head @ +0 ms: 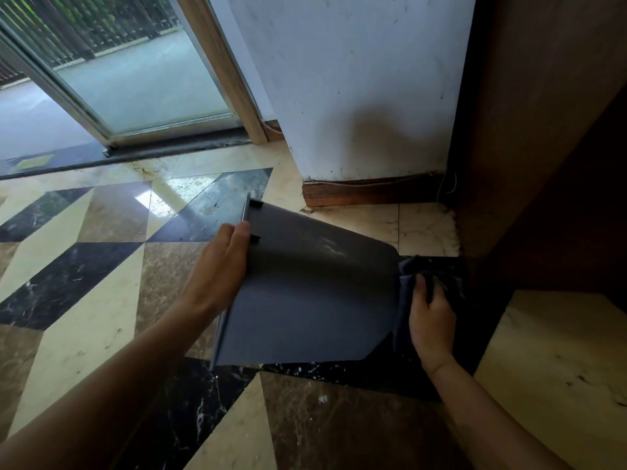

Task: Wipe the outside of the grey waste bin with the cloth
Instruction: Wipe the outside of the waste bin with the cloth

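Observation:
The grey waste bin [305, 293] lies tipped on its side over the patterned marble floor, its open rim to the left and its base to the right. My left hand [220, 269] grips the rim edge, fingers curled over it. My right hand [431, 317] holds a dark blue cloth [405, 290] pressed against the bin's base end. Pale dusty smears show on the bin's upper side near the base. Much of the cloth is hidden behind the bin's edge and my fingers.
A white wall corner with a wooden skirting board [369, 191] stands just behind the bin. Dark wooden furniture [543, 147] rises at the right. A sliding glass door [135, 86] and its track lie at the back left. The marble floor [101, 266] spreads left and forward.

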`<state>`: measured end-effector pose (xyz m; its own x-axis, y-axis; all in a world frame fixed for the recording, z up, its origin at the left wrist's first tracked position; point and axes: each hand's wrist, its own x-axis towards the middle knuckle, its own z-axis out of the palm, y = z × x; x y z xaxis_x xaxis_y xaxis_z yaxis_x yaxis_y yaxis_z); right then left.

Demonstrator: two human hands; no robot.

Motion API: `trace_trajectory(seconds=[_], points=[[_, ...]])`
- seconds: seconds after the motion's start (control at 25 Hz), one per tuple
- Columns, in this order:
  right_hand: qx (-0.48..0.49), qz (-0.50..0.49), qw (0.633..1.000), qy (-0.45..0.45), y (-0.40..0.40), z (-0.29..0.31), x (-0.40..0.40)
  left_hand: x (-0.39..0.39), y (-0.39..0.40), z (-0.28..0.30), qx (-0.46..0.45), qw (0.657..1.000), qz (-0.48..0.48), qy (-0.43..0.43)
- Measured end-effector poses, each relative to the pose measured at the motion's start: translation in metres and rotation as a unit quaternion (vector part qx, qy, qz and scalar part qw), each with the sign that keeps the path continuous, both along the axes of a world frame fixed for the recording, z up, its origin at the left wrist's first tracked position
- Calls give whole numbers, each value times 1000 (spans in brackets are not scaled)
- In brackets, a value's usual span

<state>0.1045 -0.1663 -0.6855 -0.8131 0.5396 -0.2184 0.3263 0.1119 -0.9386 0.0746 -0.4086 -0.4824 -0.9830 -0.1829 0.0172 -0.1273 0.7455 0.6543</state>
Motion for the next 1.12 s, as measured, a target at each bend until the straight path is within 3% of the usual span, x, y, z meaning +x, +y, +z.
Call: trace_trajectory(seconds=[0.28, 0.52, 0.64, 0.8, 0.92, 1.12], points=[[10, -20, 1000, 17, 4, 7, 10, 8, 6, -7, -24, 999, 13, 46], [71, 32, 970, 230, -27, 97, 12, 34, 20, -14, -8, 997, 22, 76], [32, 150, 941, 301, -65, 143, 19, 53, 38, -18, 20, 994, -15, 107], [69, 314, 913, 250, -88, 154, 19, 66, 43, -24, 91, 990, -43, 100], [105, 344, 908, 217, -83, 144, 7, 63, 40, -20, 121, 986, -54, 98], [165, 328, 915, 166, -75, 115, -11, 53, 30, -20, 62, 991, -58, 105]])
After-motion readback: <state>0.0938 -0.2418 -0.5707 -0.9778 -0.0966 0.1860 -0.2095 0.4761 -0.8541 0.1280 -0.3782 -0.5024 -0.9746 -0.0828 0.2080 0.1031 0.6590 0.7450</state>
